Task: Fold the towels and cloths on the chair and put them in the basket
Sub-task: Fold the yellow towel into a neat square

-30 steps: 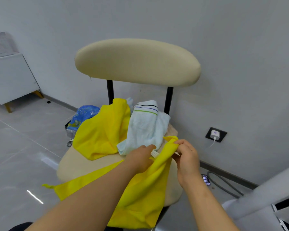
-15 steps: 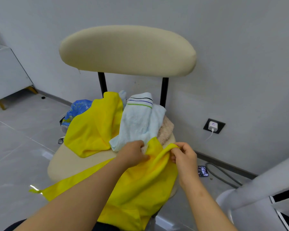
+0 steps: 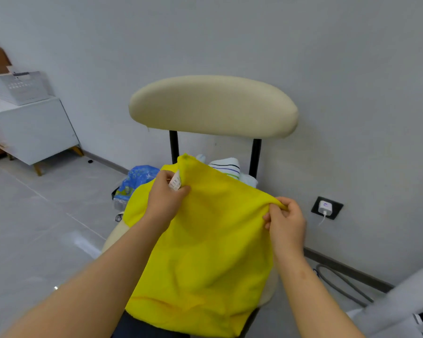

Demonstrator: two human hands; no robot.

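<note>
You hold the yellow cloth (image 3: pixel 205 252) spread in front of the chair (image 3: pixel 213 106), its top edge stretched between your two hands. Your left hand (image 3: pixel 165 198) has its grip clamped on the upper left corner, where a white care label (image 3: pixel 175 182) sticks up between the fingers. Your right hand (image 3: pixel 285 219) pinches the upper right corner at about 3 o'clock. The cloth's lower edge hangs loose at 6 o'clock, covering most of the seat. Behind its top edge, at 12 o'clock, a white striped towel (image 3: pixel 226 167) peeks out on the seat between the black backrest posts. A blue patterned bag (image 3: pixel 137 178) lies on the floor at 10 o'clock, beside the seat. The white basket (image 3: pixel 20 87) stands on a white cabinet (image 3: pixel 32 130) far off at 10 o'clock, with open tiled floor (image 3: pixel 34 228) between it and you.
</note>
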